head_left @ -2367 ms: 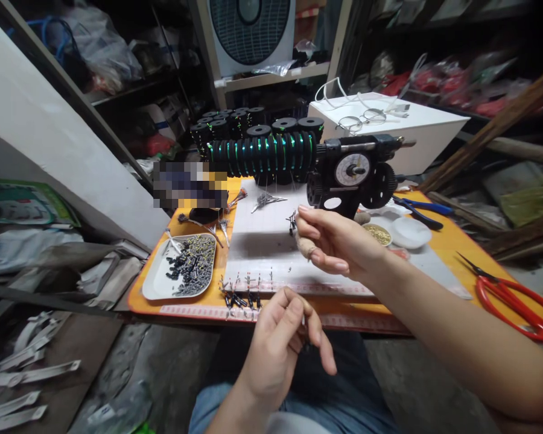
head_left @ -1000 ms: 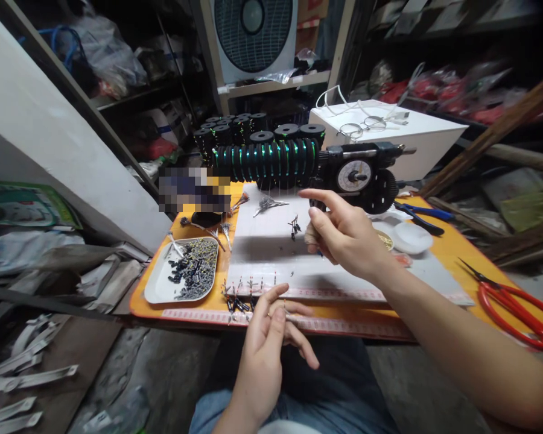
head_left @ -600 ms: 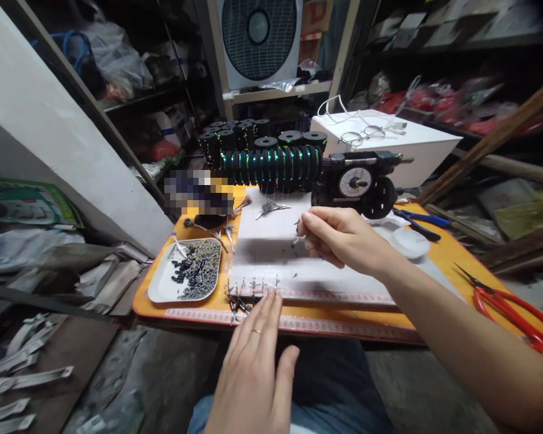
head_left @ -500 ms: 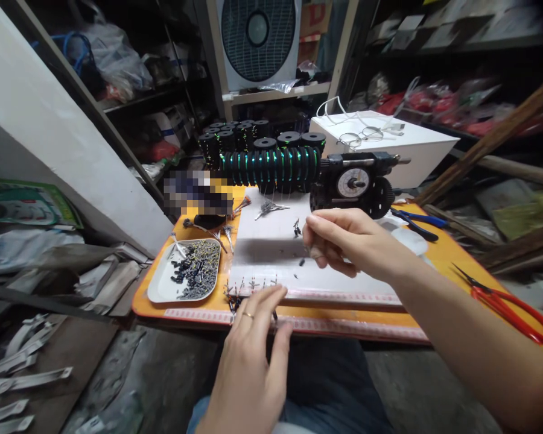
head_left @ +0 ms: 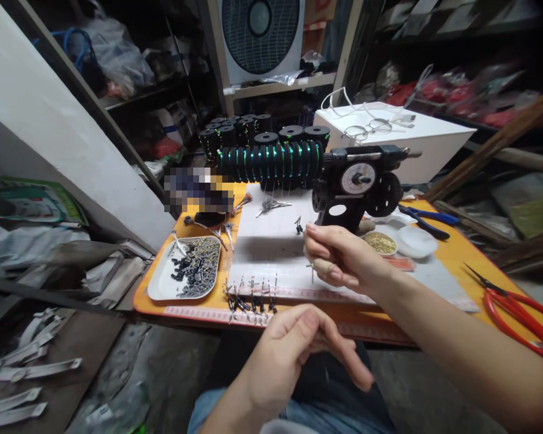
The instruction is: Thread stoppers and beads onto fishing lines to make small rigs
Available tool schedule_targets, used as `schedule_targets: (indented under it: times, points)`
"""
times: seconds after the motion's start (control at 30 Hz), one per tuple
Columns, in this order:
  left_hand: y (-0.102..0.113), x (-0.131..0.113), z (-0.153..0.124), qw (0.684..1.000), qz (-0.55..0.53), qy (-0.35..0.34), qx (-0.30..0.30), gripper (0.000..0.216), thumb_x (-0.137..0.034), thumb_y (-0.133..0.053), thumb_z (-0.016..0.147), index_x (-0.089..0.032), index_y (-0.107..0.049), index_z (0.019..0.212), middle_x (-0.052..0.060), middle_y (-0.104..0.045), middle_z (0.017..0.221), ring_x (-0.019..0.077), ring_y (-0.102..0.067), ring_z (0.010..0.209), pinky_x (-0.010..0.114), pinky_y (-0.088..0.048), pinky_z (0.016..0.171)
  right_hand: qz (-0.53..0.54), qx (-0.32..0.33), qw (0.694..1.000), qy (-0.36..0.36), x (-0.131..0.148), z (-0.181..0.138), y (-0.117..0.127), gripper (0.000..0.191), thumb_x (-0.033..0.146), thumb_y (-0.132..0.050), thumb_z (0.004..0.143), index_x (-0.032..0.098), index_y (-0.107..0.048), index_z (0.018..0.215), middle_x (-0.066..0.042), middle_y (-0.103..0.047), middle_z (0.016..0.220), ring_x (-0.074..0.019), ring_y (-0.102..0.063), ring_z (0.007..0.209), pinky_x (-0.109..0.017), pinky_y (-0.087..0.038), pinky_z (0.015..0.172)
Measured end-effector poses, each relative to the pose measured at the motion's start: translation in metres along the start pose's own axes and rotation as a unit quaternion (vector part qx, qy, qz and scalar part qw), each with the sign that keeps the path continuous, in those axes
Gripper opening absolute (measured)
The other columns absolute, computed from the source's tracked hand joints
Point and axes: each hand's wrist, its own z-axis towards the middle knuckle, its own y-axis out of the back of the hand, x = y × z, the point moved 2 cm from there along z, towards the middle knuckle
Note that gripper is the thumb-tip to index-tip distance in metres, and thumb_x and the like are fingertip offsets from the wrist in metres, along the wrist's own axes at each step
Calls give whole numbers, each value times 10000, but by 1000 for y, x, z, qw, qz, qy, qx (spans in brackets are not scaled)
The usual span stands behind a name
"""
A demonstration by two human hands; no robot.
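Note:
My right hand (head_left: 337, 256) is above the white sheet (head_left: 266, 223), its thumb and fingers pinched together. A small thin wire-like piece (head_left: 312, 272) with an orange part sticks out below its fingertips. My left hand (head_left: 305, 343) hangs in front of the table edge, half cupped, with fingers stretched to the right and nothing visible in it. Beyond its fingers, several small black-and-orange pieces (head_left: 253, 295) stand in a row along the front edge. Two small black pieces (head_left: 299, 226) lie on the sheet near my right hand.
A white tray (head_left: 152, 289) holds grey and black bits. Behind stands a black geared device (head_left: 344, 199) with a dial, beside green-threaded black spools (head_left: 271, 163). At right are blue-handled pliers (head_left: 428, 218), red-handled scissors (head_left: 516, 307), a dish of gold bits (head_left: 380, 243) and a white box (head_left: 411, 150).
My left hand has left the row of pieces, moving right and down and turning over. My right hand has shifted slightly down, and dark bits near it no longer show on the sheet.

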Motion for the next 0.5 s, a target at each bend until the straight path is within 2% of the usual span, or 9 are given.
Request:
schedule_targets:
  times: [0.07,0.13,0.3,0.5]
  points:
    - [4,7,-8,996,-75,38,12,353,-339,-425,982,-85,-660,913,164,-780,868,218,-750,710,329,-513,762,14,-1,1000,-1,-3,-1,2,451,466,-480,952,182,-422,606,72,-440,380,-3,-197,242,-115,-138,263]
    - [7,11,-13,991,-116,66,14,375,-346,-443,975,-56,-680,995,207,-768,975,243,-766,753,329,-531,771,23,2,1000,-3,-3,-3,3,443,460,-485,951,181,-432,610,70,-443,385,-5,-202,243,-120,-142,267]
    - [7,15,-21,982,-155,106,32,384,-348,-467,963,-40,-695,996,216,-765,944,265,-768,765,333,-555,763,35,5,999,-8,-1,-4,3,446,469,-478,953,183,-441,613,72,-438,390,-10,-200,245,-128,-146,270]
    - [6,19,-26,977,-176,120,29,379,-349,-500,952,-26,-696,988,239,-758,926,292,-762,784,350,-559,790,34,5,999,-5,-2,-5,2,445,461,-466,964,181,-439,618,76,-432,396,-4,-201,244,-128,-149,277]
